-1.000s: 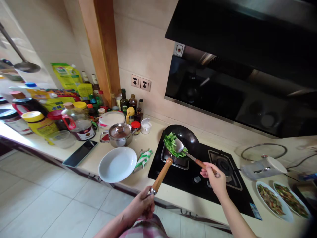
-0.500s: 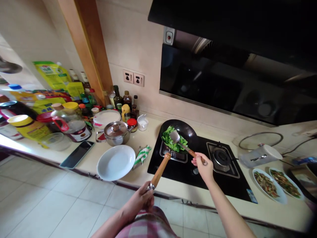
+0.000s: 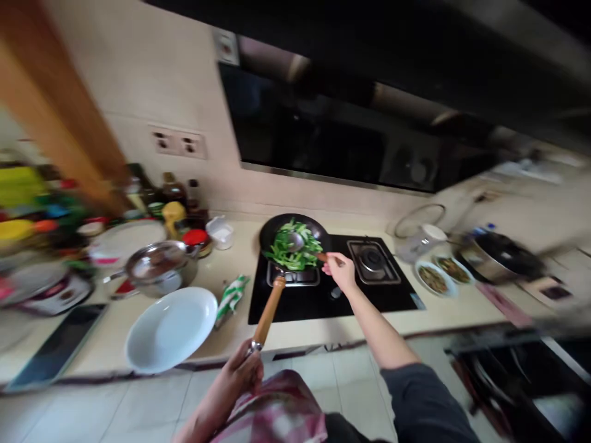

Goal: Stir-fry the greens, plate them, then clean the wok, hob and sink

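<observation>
- From where I stand, the left hand [image 3: 244, 369] has its fingers wrapped around the near end of the wok's wooden handle [image 3: 269, 312].
- The right hand [image 3: 340, 272] grips a metal turner [image 3: 295, 242] by its wooden grip, fingers curled closed around it.
- Chopped greens [image 3: 281, 251] lie heaped in the black wok [image 3: 322, 232] — the turner's head is in among them.
- The wok sits over the left burner of the black stove [image 3: 300, 309]; the right burner [image 3: 372, 259] has nothing on it.
- Left of the stove: a striped green cloth [image 3: 232, 298], then a white plate [image 3: 170, 329] — bare — near the counter's edge.
</observation>
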### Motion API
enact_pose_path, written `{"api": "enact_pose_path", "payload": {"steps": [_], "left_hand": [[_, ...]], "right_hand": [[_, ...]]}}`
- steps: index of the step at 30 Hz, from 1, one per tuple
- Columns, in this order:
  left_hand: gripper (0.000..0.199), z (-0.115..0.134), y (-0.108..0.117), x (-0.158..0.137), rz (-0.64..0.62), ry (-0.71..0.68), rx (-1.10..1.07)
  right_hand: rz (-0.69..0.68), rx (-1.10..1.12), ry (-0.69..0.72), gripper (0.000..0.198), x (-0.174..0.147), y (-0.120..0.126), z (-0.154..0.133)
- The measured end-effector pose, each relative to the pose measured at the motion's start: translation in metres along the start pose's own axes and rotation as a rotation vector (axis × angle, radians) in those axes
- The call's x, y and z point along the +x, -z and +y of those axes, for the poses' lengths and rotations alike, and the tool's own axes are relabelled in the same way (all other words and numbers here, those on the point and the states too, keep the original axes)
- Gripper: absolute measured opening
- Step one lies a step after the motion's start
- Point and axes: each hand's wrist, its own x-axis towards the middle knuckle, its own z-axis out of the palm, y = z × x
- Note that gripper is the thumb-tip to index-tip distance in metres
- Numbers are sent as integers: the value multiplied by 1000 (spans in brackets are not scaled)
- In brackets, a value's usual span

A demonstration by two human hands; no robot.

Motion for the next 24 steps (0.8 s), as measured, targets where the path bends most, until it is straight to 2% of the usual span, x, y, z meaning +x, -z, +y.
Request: {"api": "enact_pose_path", "payload": {"steps": [3, 7, 9, 12, 14, 16, 19, 22, 24], "left_hand": [[42, 6, 0, -2, -30, 1, 45], [45, 10, -11, -3, -55, 4, 46], [48, 7, -13, -1, -78, 14, 59], [48, 1, -11, 4, -136, 7, 83], [48, -3, -8, 6, -178, 6, 95], [49, -4, -6, 7, -210, 6, 115], [53, -2, -5, 5, -255, -1, 136], [63, 0, -4, 4, -268, 17, 79], [68, 0, -4, 6, -233, 20, 29]], "right_hand": [[-66, -211, 152, 24, 4, 12, -11], [-68, -462, 246, 24, 6, 36, -40], [-190, -623, 404, 23, -2, 46, -70], [-472, -878, 680, 23, -29, 57, -124], [-643, -1006, 765, 24, -48, 54, -147], [-732, -1116, 782, 23, -55, 42, -152], [-645, -1158, 690, 25, -35, 23, -137], [-446, -1039, 529, 26, 6, 22, -130], [-285, -1005, 469, 22, 31, 26, -134]]}}
